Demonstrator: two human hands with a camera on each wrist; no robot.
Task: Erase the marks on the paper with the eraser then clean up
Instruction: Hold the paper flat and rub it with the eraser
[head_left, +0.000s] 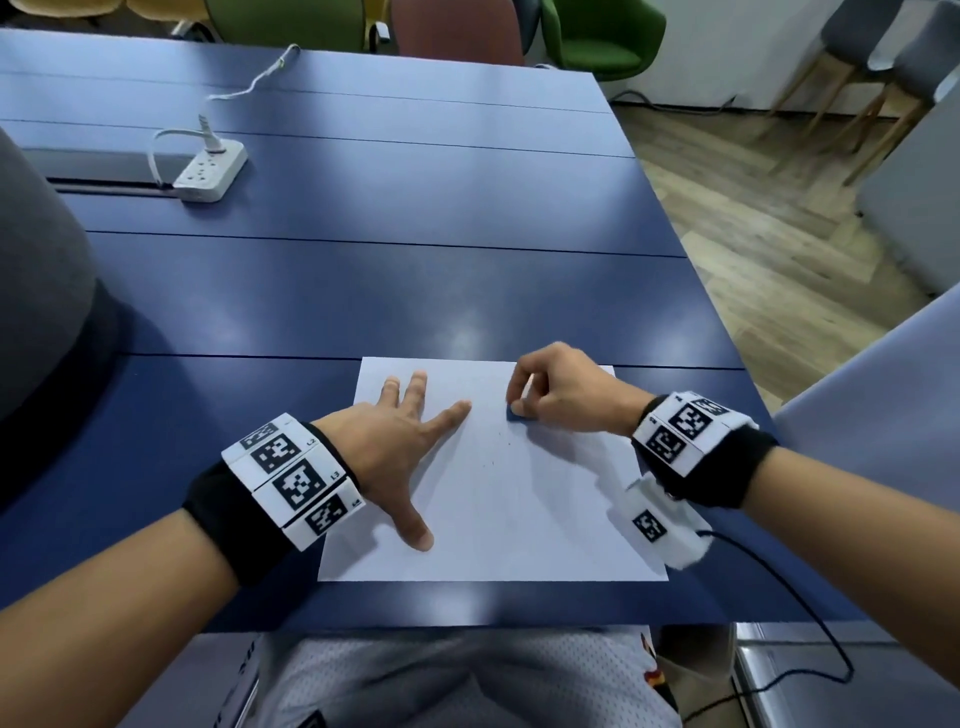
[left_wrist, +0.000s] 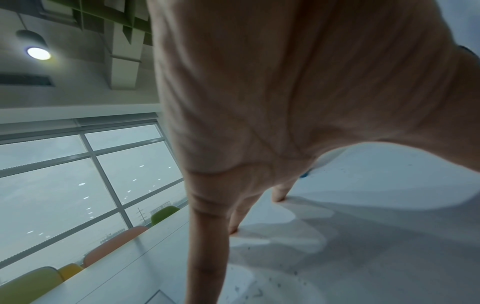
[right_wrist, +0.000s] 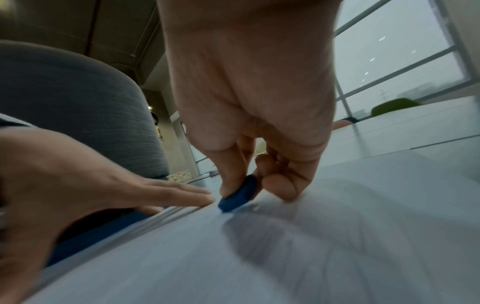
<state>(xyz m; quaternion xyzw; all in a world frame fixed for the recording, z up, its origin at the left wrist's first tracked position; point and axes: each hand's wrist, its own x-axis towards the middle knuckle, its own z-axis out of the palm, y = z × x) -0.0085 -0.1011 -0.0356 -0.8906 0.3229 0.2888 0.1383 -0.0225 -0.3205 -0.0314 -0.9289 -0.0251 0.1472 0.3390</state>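
Left hand (head_left: 395, 441) lies flat with fingers spread apart, pressing the white paper (head_left: 519, 509) onto the blue table (head_left: 363, 291), while the right hand (head_left: 561, 397) pinches the small blue eraser (right_wrist: 239, 194) between thumb and fingertips, its edge touching the sheet's upper part.

I am seeing matt white paper (head_left: 519, 509), a semi-gloss smooth blue counter (head_left: 415, 301), and a dull rubbery blue eraser (right_wrist: 239, 196).
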